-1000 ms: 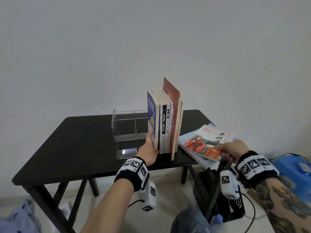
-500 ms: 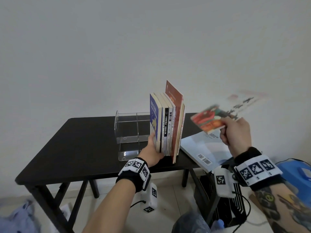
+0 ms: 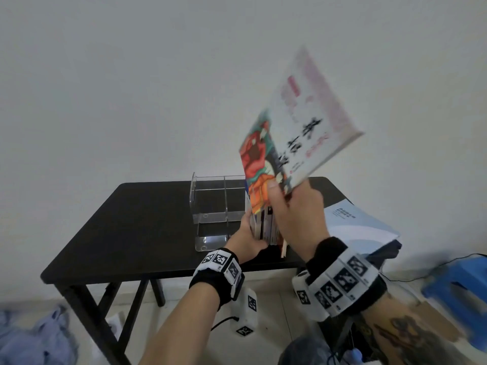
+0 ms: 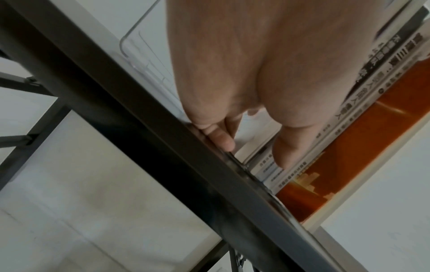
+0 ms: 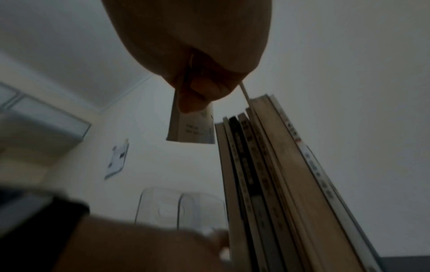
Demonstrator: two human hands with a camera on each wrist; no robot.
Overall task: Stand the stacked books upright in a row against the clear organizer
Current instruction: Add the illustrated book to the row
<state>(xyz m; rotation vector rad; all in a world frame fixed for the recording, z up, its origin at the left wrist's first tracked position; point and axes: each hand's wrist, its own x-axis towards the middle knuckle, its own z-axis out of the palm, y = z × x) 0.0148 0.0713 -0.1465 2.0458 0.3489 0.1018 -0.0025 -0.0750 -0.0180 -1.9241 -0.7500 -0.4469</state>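
Several books [image 3: 266, 227] stand upright in a row against the clear organizer [image 3: 210, 204] on the black table [image 3: 131, 222]. My left hand [image 3: 246, 237] holds the row at its near left corner. Its thumb [image 4: 285, 147] lies across the spines [image 4: 344, 117], beside the orange cover [image 4: 349, 165]. My right hand [image 3: 292, 209] pinches the bottom corner of a book with a red and orange picture cover [image 3: 297, 133]. That book is in the air, tilted, just above the row. In the right wrist view the held book [image 5: 193, 127] hangs left of the upright row [image 5: 267, 184].
A pale blue and white book [image 3: 353, 225] lies flat on a low stack at the table's right end, overhanging the edge. A blue stool [image 3: 463, 285] stands on the floor to the right. Cloth [image 3: 34, 335] lies on the floor at lower left.
My right hand has lifted the picture-cover book off the flat stack and swung it up and left, over the upright row. My left hand has stayed on the row.
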